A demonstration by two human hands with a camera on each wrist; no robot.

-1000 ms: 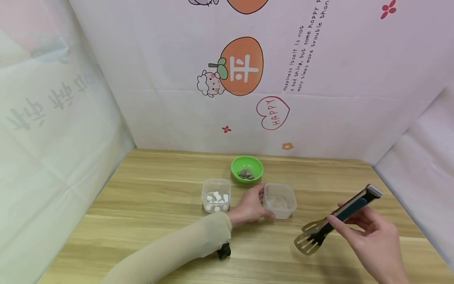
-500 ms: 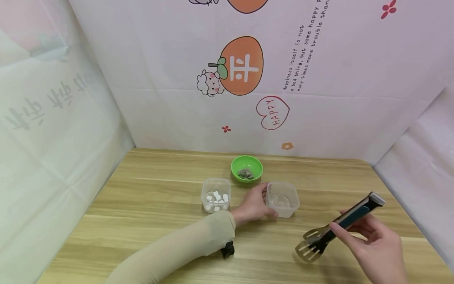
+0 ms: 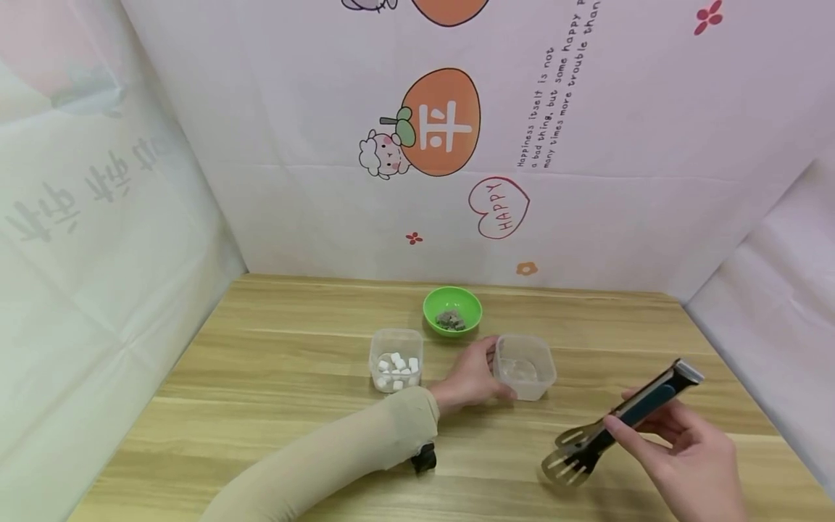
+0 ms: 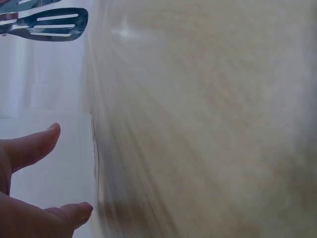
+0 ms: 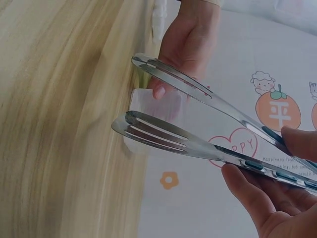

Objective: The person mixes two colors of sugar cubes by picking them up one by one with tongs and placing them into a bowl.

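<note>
My left hand point(image 3: 471, 375) holds the left side of a translucent square plastic container point(image 3: 525, 367) with nothing in it, thumb at the near side and fingers toward the back. The left wrist view shows two spread digits against the container's pale wall point(image 4: 54, 168). On the right, my right hand point(image 3: 685, 449) holds metal serving tongs point(image 3: 629, 420) between thumb and fingers, above the table. Their slotted heads point(image 5: 158, 141) point left and down in the head view and stand apart, with nothing between them.
Left of the left hand stands another translucent container point(image 3: 396, 341) with several small white cubes point(image 3: 399, 366). A green bowl point(image 3: 453, 296) holding greyish-brown pieces point(image 3: 450, 319) sits behind. A printed white sheet point(image 3: 313, 217) rises at the back edge of the wooden table point(image 3: 274, 348).
My left hand has slid the plastic container a little to the right, away from the container of cubes. The right hand, with the tongs, has dipped slightly.
</note>
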